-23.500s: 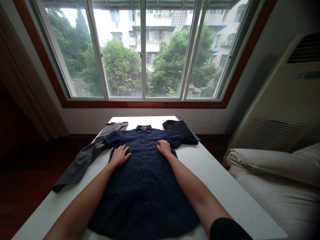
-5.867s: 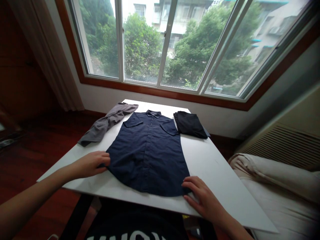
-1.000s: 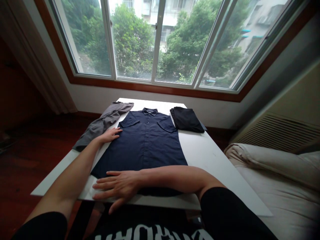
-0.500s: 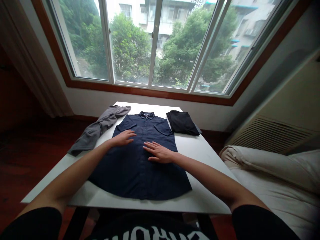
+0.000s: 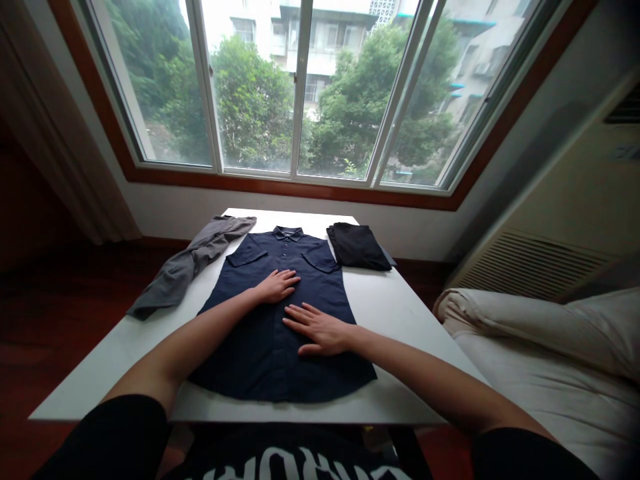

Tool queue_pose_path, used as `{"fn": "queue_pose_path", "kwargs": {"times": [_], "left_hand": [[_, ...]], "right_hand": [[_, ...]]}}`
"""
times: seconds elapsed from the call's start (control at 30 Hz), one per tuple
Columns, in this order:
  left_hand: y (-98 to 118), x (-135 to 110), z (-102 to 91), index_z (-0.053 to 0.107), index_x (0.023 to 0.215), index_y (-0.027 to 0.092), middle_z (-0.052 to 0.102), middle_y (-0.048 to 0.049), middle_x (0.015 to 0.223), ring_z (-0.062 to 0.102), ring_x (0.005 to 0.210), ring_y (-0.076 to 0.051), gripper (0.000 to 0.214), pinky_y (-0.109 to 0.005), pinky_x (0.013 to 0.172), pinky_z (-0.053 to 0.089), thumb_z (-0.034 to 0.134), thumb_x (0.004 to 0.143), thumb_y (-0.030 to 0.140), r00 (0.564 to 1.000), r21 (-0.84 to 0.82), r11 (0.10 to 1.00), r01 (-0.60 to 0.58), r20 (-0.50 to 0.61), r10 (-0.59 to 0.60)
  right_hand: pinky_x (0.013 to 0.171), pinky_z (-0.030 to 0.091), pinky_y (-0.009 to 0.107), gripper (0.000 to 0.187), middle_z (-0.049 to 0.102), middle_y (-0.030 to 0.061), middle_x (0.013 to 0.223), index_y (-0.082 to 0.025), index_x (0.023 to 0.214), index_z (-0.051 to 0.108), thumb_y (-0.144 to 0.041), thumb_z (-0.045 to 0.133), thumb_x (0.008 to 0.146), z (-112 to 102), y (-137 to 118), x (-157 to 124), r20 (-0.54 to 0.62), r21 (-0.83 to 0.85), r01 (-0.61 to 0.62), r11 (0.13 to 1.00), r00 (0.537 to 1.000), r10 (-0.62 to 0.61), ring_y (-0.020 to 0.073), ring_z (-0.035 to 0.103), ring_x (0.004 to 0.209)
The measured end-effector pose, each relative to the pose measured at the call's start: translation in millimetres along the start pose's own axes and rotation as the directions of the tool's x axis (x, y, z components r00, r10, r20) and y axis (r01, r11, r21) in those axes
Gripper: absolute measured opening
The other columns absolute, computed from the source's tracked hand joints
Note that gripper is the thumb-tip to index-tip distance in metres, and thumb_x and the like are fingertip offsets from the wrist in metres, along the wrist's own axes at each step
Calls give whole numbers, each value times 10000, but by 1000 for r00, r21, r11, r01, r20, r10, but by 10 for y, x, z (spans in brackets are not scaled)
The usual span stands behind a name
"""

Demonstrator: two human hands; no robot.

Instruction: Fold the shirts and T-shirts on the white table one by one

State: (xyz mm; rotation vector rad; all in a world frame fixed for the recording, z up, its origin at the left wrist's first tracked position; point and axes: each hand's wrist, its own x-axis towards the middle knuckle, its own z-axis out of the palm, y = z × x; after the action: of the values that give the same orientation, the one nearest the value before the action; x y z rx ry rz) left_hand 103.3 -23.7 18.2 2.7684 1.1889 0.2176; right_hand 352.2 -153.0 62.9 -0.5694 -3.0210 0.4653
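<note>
A dark navy button shirt (image 5: 260,347) lies flat on the white table (image 5: 395,313), collar toward the window, its short sleeves folded in over the chest. My left hand (image 5: 274,285) rests palm down on the shirt's middle, fingers spread and flat. Just below and to the right of it, my right hand (image 5: 317,329) lies flat on the shirt too, fingers stretched toward the left. Neither hand holds anything.
A grey garment (image 5: 187,263) trails off the table's left edge. A folded black garment (image 5: 357,245) sits at the far right corner. A cream cushion or sofa (image 5: 540,347) stands to the right, a large window (image 5: 300,93) behind the table.
Both hands have drawn toward the shirt's centre line: the left slid right and slightly nearer, the right moved a little nearer to me. The view has shifted slightly.
</note>
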Motion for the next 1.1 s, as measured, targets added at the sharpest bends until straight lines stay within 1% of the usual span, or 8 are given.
{"fn": "queue_pose_path", "kwargs": {"times": [0.23, 0.37, 0.43, 0.5, 0.67, 0.77, 0.87, 1.1], "left_hand": [[-11, -33, 34, 373, 1628, 323, 255, -76, 1725, 230, 1585, -295, 565, -584, 1260, 174, 359, 1086, 482, 1000, -10, 1000, 21, 18, -21], [-9, -19, 47, 356, 1634, 329, 241, -52, 1732, 211, 1591, -276, 569, -560, 1271, 155, 338, 1089, 490, 999, -1, 999, 40, 26, -40], [-6, -19, 54, 357, 1635, 321, 240, -54, 1732, 204, 1593, -268, 569, -552, 1272, 154, 343, 1088, 482, 999, 5, 999, 39, 26, -40], [-1, -24, 54, 350, 1638, 317, 236, -58, 1732, 194, 1596, -263, 571, -550, 1273, 151, 340, 1090, 477, 999, 11, 999, 33, 27, -33], [15, -29, 34, 327, 1648, 321, 197, -47, 1742, 171, 1602, -267, 576, -533, 1277, 135, 324, 1095, 482, 998, 21, 999, 39, 47, -40], [18, -17, 22, 306, 1655, 327, 164, -45, 1748, 153, 1606, -271, 584, -524, 1277, 124, 312, 1098, 503, 996, 31, 998, 47, 72, -49], [15, -2, 20, 269, 1668, 314, 142, -58, 1749, 128, 1611, -277, 611, -523, 1275, 113, 296, 1099, 535, 994, 42, 998, 42, 97, -46], [10, 4, 43, 275, 1667, 302, 168, -80, 1743, 134, 1609, -283, 619, -520, 1268, 125, 300, 1099, 549, 996, 60, 998, 29, 82, -34]], "right_hand": [[1298, 103, 536, 875, 192, 160, 1713, -220, 1676, 238, -543, 655, 978, 108, -754, -340, -10, 112, 252, 961, 968, -252, 304, 165, 1597], [1302, 120, 506, 782, 197, 110, 1721, -271, 1673, 252, -529, 596, 1020, 74, -866, -476, -16, 154, 269, 951, 963, -269, 282, 184, 1595], [1303, 123, 505, 760, 180, 100, 1728, -277, 1675, 243, -548, 555, 1038, 31, -681, -506, -64, 131, 184, 974, 982, -177, 277, 171, 1598], [1303, 117, 511, 722, 150, 98, 1735, -270, 1679, 225, -554, 483, 1067, -4, -349, -525, -121, 86, 42, 995, 992, -32, 267, 139, 1605], [1294, 151, 526, 661, 148, 110, 1736, -247, 1667, 271, -556, 388, 1095, 37, 536, -612, -191, 1, -289, 957, 940, 284, 267, 114, 1609], [1301, 129, 516, 701, 148, 104, 1736, -260, 1670, 255, -590, 423, 1075, 95, 694, -692, -154, -25, -344, 938, 929, 337, 271, 112, 1609], [1307, 84, 511, 737, 113, 94, 1739, -274, 1676, 223, -604, 460, 1060, 114, 513, -784, -106, -25, -283, 959, 955, 279, 272, 95, 1610], [1305, 49, 540, 775, 104, 76, 1739, -323, 1672, 221, -575, 565, 1024, 109, -384, -1092, -25, 89, -105, 991, 994, 107, 298, 112, 1606]]}}
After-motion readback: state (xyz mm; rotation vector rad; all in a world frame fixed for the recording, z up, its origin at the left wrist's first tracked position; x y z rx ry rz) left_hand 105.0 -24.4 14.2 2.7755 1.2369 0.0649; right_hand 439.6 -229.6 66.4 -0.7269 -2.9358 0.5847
